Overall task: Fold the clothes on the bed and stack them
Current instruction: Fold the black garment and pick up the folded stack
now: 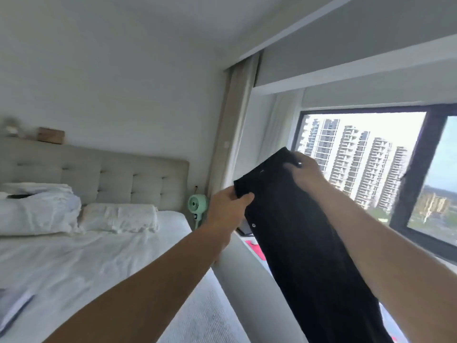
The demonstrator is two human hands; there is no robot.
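A pair of black trousers (304, 243) hangs in the air in front of the window, waistband up, legs running down out of the frame at the bottom right. My left hand (230, 209) pinches the near corner of the waistband. My right hand (305, 170) grips the far corner, higher up. The bed (81, 263) with white sheets lies below and to the left. A folded grey and white garment (13, 305) rests on the bed at the left edge.
White pillows (118, 217) lean on the padded headboard (111, 179). A small green fan (197, 205) stands beside the bed. A white ledge (242, 263) runs under the large window (358, 167). A beige curtain (237, 120) hangs at the window's left.
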